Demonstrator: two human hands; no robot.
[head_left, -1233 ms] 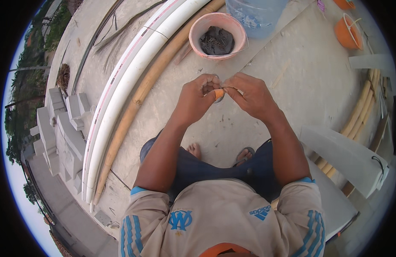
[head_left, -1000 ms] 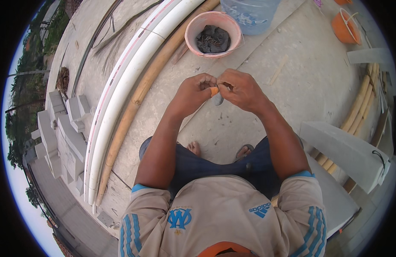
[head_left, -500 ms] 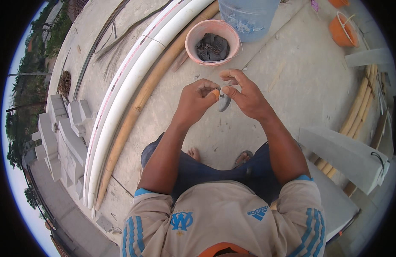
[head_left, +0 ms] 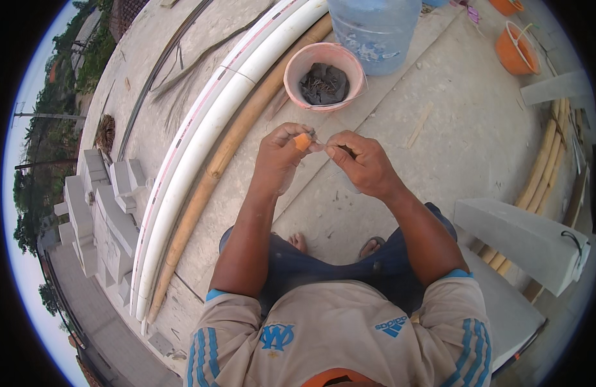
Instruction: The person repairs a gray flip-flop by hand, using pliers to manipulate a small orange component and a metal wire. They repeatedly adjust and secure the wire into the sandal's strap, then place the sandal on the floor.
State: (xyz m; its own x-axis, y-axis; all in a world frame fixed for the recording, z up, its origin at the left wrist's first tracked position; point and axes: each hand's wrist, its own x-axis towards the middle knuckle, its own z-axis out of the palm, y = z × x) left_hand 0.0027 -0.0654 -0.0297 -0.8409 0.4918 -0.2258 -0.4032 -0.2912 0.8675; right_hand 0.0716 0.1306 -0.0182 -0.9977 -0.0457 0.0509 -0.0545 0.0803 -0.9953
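My left hand [head_left: 278,155] is closed on a small orange object [head_left: 303,141], whose kind I cannot make out. A dark bit shows at the object's upper right edge. Close beside it, my right hand [head_left: 364,162] pinches with thumb and forefinger, and the fingertips of both hands nearly meet. Something thin and pale seems to run between them, too small to name. A greyish shape partly hidden under my right palm cannot be made out. Just beyond the hands stands a pinkish bucket [head_left: 293,67] with a black plastic sheet [head_left: 324,87] and loose nails inside.
Behind the bucket is a large translucent blue container [head_left: 375,39]. White pipes [head_left: 191,145] and a bamboo pole [head_left: 214,169] curve along the left, past concrete blocks [head_left: 108,213]. On the right lie a grey beam [head_left: 517,238], more bamboo [head_left: 544,155] and an orange bucket [head_left: 514,50].
Both hands have shifted a little left and nearer to me. My right fingers, spread before, have curled into a pinch. The grey rounded thing between the hands is now mostly hidden.
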